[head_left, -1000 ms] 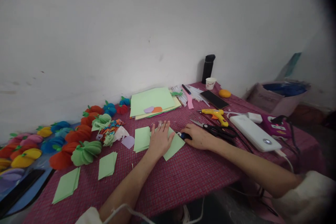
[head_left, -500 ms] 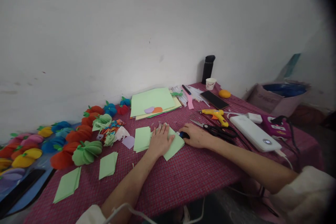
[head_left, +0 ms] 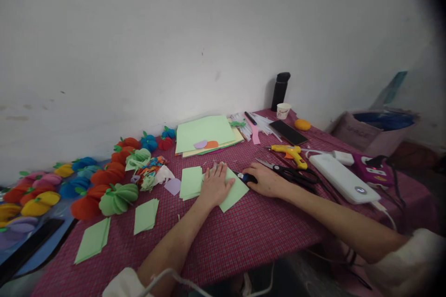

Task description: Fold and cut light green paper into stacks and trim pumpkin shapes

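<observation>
There is room over the bench point(head_left: 252, 234) at bottom middle. The left fingers point(head_left: 223, 171) block the centre; scissors point(head_left: 290, 173), glue gun point(head_left: 287, 150) and power bank point(head_left: 343, 180) crowd the right, paper pumpkins point(head_left: 108, 174) the left.

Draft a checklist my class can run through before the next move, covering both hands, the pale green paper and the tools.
1. Left hand flat on the pale green paper sheet: ok.
2. Right hand around the slim tool with a dark blue handle: ok.
3. That tool's tip clear of the left hand: cannot tell; too small.
4. Black-handled metal scissors set down: ok.
5. Yellow plastic glue gun cool: cannot tell by sight.
6. Second-from-left pale green paper stack squared: not ok; edges fanned.
</observation>
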`<action>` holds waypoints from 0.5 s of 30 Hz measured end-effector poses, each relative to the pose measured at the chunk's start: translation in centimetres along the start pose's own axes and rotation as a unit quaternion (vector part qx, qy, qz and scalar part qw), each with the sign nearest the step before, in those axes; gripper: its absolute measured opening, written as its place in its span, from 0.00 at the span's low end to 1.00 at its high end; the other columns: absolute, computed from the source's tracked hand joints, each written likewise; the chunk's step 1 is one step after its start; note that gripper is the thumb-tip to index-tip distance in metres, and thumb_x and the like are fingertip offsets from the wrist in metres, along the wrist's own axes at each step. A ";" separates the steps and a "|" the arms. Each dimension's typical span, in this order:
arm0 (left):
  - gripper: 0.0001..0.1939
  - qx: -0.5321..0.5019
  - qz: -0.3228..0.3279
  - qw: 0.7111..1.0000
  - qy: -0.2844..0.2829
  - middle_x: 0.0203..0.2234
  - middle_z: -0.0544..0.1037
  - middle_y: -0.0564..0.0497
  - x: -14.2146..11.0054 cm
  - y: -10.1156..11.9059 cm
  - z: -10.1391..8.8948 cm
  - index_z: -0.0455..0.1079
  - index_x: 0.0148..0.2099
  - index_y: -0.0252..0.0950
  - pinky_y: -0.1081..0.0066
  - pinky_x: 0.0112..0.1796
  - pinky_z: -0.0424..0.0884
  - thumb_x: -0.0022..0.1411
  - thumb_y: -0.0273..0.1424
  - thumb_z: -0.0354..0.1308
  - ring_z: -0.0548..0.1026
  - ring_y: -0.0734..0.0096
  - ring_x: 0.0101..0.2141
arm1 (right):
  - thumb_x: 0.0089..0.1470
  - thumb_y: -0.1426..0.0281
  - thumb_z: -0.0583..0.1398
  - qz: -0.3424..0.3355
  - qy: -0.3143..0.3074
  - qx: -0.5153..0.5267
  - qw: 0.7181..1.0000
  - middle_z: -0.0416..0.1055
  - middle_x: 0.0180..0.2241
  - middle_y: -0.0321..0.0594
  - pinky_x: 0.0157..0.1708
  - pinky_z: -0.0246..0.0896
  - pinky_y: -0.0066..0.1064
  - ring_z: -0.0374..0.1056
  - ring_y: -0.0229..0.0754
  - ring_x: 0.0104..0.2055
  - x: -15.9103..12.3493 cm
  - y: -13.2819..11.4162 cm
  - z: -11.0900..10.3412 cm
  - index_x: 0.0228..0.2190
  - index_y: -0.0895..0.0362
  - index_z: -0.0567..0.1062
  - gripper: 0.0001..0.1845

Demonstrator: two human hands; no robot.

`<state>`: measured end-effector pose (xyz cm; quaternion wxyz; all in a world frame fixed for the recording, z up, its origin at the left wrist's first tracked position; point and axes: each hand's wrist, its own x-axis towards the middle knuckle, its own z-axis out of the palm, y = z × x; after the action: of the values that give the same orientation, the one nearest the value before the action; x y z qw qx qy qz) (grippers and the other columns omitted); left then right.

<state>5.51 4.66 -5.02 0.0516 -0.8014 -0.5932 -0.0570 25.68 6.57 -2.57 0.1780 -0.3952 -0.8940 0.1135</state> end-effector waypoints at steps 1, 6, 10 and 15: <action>0.32 -0.002 0.000 1.000 0.001 0.58 0.48 0.48 0.0 0.0 0.0 0.42 0.60 0.35 0.57 0.54 0.43 0.59 0.47 0.26 0.43 0.61 0.57 | 0.45 0.70 0.55 -0.003 0.000 -0.002 1.000 0.65 0.37 0.45 0.43 0.52 0.33 0.59 0.42 0.42 0.1 0.0 0.0 0.41 0.59 0.68 0.18; 0.32 -0.009 -0.003 1.000 0.001 0.58 0.48 0.48 0.0 0.1 0.0 0.42 0.60 0.36 0.57 0.54 0.42 0.59 0.47 0.27 0.43 0.62 0.57 | 0.45 0.71 0.55 -0.004 -0.008 -0.011 1.000 0.65 0.36 0.44 0.42 0.52 0.32 0.59 0.42 0.41 0.8 -0.2 0.4 0.40 0.58 0.69 0.17; 0.32 -0.014 -0.002 1.000 0.002 0.58 0.47 0.48 0.0 0.1 -0.2 0.43 0.60 0.36 0.57 0.54 0.42 0.59 0.47 0.28 0.44 0.62 0.57 | 0.45 0.72 0.55 -0.011 -0.010 -0.017 1.000 0.65 0.35 0.44 0.42 0.52 0.32 0.59 0.41 0.40 1.6 -0.2 0.7 0.41 0.59 0.69 0.18; 0.32 -0.008 -0.001 1.000 0.001 0.58 0.47 0.48 0.1 0.1 -0.1 0.42 0.60 0.36 0.56 0.54 0.42 0.58 0.47 0.27 0.43 0.61 0.57 | 0.45 0.72 0.55 -0.014 -0.004 -0.016 1.000 0.65 0.35 0.44 0.42 0.52 0.32 0.59 0.41 0.40 2.0 -0.1 0.8 0.40 0.59 0.69 0.17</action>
<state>5.59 4.69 -4.94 0.0460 -0.8013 -0.5932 -0.0627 24.01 7.93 -2.84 0.1699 -0.3847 -0.9019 0.0984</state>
